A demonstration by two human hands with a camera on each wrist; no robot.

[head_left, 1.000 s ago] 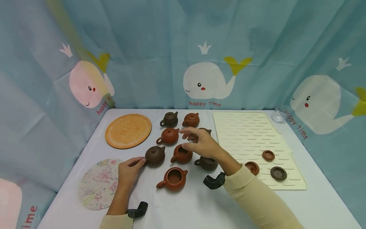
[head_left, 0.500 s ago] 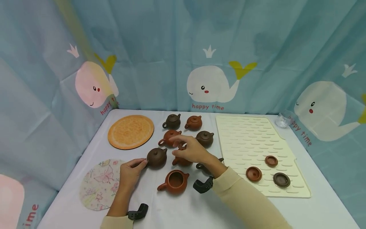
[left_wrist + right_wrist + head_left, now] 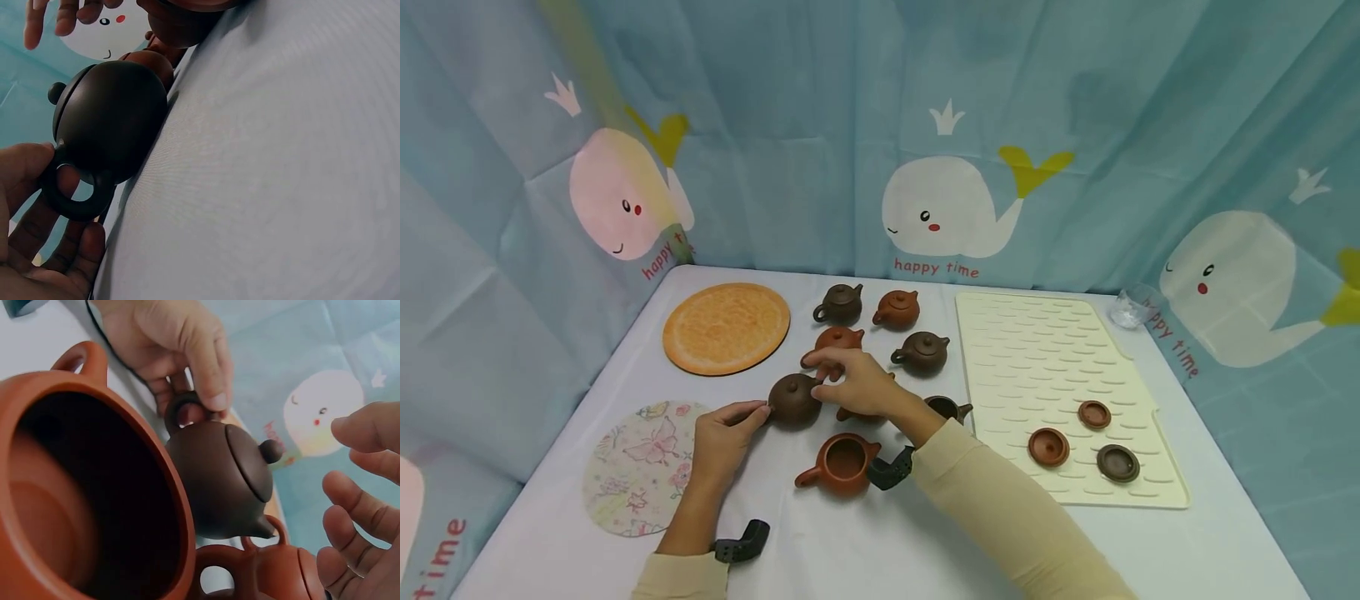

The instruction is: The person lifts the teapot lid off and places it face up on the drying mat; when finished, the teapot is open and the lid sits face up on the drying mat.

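My left hand (image 3: 722,442) pinches the handle of a dark brown clay teapot (image 3: 793,404) that stands on the white cloth with its lid on. In the left wrist view, thumb and fingers meet around the handle ring of that teapot (image 3: 112,119). My right hand (image 3: 861,383) hovers by its spout side, fingers loosely bent and holding nothing. The right wrist view has those fingertips (image 3: 340,487) apart from the lid knob (image 3: 270,451). A lidless reddish teapot (image 3: 844,465) stands in front. Another reddish teapot (image 3: 856,414) is mostly hidden under my right hand.
Behind stand lidded teapots, reddish (image 3: 897,310) and dark (image 3: 838,305). A lidless dark teapot (image 3: 946,408) is partly behind my right forearm. Several-ridged cream mat (image 3: 1030,350) bears three lids (image 3: 1048,447). An orange round mat (image 3: 727,327), a floral round mat (image 3: 640,467) and a clear cup (image 3: 1129,310) lie around.
My right hand has moved left, from over the lidless reddish teapot to beside the dark brown one. My left hand keeps its pinch on the handle.
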